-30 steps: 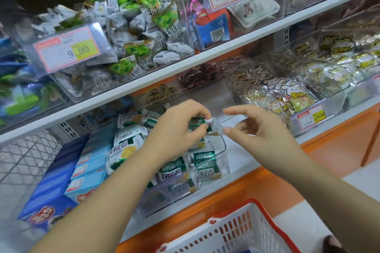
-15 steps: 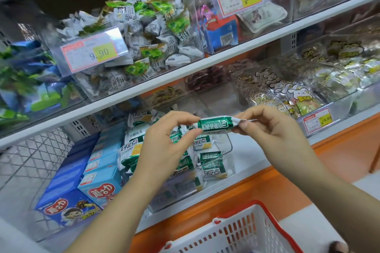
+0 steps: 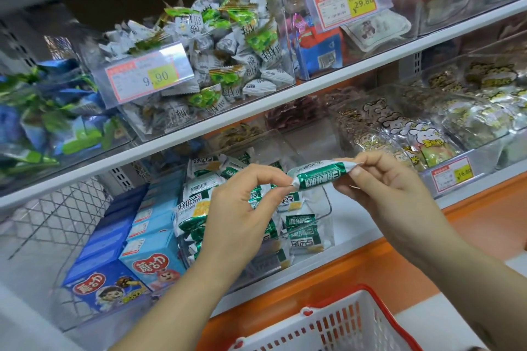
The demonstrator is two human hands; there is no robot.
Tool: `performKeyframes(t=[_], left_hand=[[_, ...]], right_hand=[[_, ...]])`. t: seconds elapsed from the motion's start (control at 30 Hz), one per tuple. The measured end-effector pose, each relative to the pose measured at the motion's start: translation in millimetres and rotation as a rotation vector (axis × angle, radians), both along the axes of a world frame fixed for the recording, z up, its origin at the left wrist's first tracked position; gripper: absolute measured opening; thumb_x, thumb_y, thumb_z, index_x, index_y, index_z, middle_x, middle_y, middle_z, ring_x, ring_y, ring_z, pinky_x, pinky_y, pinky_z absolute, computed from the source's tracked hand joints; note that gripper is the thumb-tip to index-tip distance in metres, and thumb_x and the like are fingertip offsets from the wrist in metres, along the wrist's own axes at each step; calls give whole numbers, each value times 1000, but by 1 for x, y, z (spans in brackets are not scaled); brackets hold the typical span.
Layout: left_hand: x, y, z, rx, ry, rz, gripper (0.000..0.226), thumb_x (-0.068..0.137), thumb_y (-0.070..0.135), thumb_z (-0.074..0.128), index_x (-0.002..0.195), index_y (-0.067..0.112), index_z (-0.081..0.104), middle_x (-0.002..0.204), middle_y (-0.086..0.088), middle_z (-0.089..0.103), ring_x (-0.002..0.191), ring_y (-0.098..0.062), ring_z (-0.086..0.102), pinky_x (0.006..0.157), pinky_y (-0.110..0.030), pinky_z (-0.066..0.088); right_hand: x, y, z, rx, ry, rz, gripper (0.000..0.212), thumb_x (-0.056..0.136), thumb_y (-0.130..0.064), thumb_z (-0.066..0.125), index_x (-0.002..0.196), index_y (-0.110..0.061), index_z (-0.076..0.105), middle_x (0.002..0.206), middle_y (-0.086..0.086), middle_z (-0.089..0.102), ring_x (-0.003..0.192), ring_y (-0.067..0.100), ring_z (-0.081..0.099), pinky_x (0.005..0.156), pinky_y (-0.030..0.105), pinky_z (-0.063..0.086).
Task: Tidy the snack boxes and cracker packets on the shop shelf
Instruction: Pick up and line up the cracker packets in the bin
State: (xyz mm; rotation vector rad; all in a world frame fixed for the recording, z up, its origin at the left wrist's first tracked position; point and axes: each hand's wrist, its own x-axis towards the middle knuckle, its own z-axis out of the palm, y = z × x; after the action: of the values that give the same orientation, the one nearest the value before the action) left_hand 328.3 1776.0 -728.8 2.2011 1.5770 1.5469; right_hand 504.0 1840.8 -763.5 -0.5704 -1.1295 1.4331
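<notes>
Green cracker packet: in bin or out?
Out: left hand and right hand pinch the ends of the cracker packet, above the clear bin.

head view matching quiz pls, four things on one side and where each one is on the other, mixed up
1 green packet
2 blue boxes
3 9.90 tag
4 basket

a bottom of the view
b pinched between left hand and right hand
c left end of lower shelf
d front of a bin on upper shelf

Pairs: 1-b, 2-c, 3-d, 4-a
</notes>
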Motion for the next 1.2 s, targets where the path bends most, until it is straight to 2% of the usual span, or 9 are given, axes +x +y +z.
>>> performKeyframes(t=[0.17, 0.27, 0.37, 0.63, 0.77, 0.87, 1.0, 1.1, 1.2], left_hand=[[4, 2, 0, -77, -236, 32, 21, 90, 9, 59, 83, 28, 58, 77, 12, 62, 73, -2, 58, 69, -19, 47], [6, 8, 0, -148, -403, 77, 11, 94, 18, 54, 85, 24, 56, 74, 0, 56, 68, -8, 51, 65, -27, 45], [9, 14, -1, -237, -501, 96, 10, 96, 23, 50, 88, 22, 55, 78, -2, 60, 67, -10, 52, 65, -25, 43], [20, 15, -11, -686, -995, -123, 23, 92, 21, 56, 114, 15, 59, 88, 0, 67, 64, -13, 59, 64, -24, 55], [24, 7, -16, -736, -1044, -175, 33, 81, 18, 60, 114, 21, 57, 60, 12, 64, 52, -8, 60, 67, -24, 56], [26, 6, -16, -749, -1091, -172, 41, 73, 16, 62, 114, 20, 58, 61, 3, 63, 51, -8, 61, 67, -24, 57], [25, 7, -12, -754, -1160, -139, 30, 91, 4, 51, 118, 16, 59, 74, 0, 64, 50, -7, 61, 61, -22, 57], [22, 6, -8, -764, -1219, -160, 28, 94, 3, 44, 115, 14, 60, 59, 3, 63, 48, -5, 59, 58, -21, 54], [20, 4, -4, -788, -1273, -185, 23, 92, 6, 45, 106, 13, 61, 52, 3, 60, 45, -3, 58, 56, -19, 53]], right_hand=[[0, -8, 1, 141, -227, -73, 7, 90, -13, 55, 84, -13, 59, 70, 0, 64, 69, 8, 61, 72, 17, 52], [0, -14, 3, 177, -370, -56, 26, 78, -40, 58, 84, -15, 64, 75, 4, 58, 70, 12, 51, 66, 14, 43], [-3, -20, 6, 174, -423, -15, 32, 75, -44, 55, 77, -11, 58, 67, 5, 52, 64, 9, 50, 62, 12, 41], [-1, -9, 2, -224, -101, 71, 22, 89, -20, 56, 68, -13, 52, 48, -2, 54, 48, 8, 47, 64, 25, 45], [-1, -9, 4, -413, 41, 144, 22, 89, -17, 56, 67, -13, 52, 46, 0, 53, 43, 9, 48, 50, 19, 47], [1, -7, 4, -507, 83, 173, 20, 87, -19, 58, 69, -12, 52, 45, 0, 54, 39, 9, 49, 45, 19, 48], [3, -9, 8, -591, 141, 253, 22, 71, -21, 65, 56, -14, 52, 43, -1, 48, 38, 10, 45, 41, 19, 45], [4, -10, 10, -642, 169, 308, 30, 64, -21, 64, 39, -17, 47, 41, -4, 38, 37, 10, 37, 39, 19, 40], [6, -11, 10, -694, 213, 334, 29, 65, -19, 64, 45, -17, 43, 42, -6, 35, 39, 9, 34, 43, 19, 37]])
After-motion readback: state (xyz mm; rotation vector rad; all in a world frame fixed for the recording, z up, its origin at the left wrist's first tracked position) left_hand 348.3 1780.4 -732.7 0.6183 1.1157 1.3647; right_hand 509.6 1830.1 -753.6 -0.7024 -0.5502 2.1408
